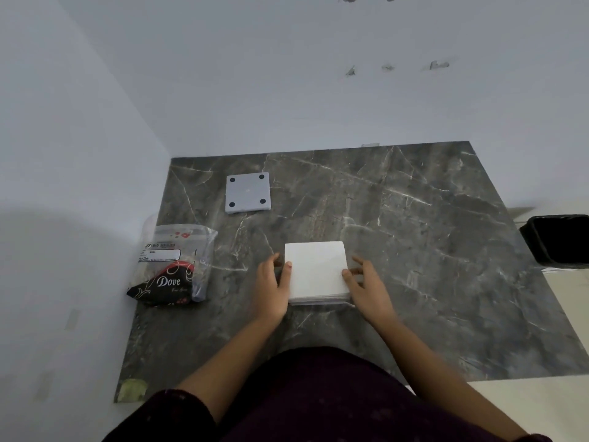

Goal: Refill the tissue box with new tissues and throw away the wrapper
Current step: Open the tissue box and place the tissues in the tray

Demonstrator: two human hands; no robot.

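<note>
A square stack of white tissues [315, 269] lies on the dark marble table [414, 250], near its middle. My left hand [271, 287] presses against the stack's left side, thumb on its top edge. My right hand [366, 282] holds the right side, fingers touching the edge. A clear plastic wrapper [178, 266] with a black and red "Dove" label lies crumpled at the table's left edge. A grey square panel [248, 192] with a black round foot at each corner, probably the tissue box's base, lies flat further back.
White walls close in at the left and behind the table. A black bin [557, 239] stands on the floor beyond the table's right edge. My dark maroon clothing fills the bottom of the view.
</note>
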